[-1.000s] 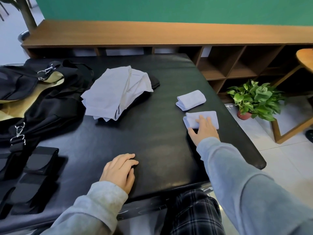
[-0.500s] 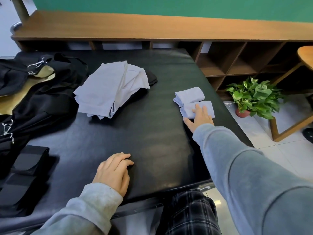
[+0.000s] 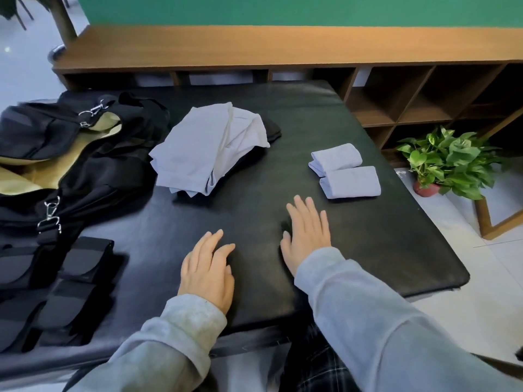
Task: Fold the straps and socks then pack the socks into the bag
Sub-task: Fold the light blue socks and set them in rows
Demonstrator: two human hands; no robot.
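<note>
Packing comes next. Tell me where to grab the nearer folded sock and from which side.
Take the nearer folded sock across its short width, thumb on the near long edge and fingers on the far one, coming from above with the right hand. It lies flat; its far edge sits close against the other folded sock.

Soft cloth socks (image 3: 350, 183), glossy, seemingly leatherette table (image 3: 283, 171), matt black fabric bag (image 3: 93, 176), wooden shelf (image 3: 283, 49)
</note>
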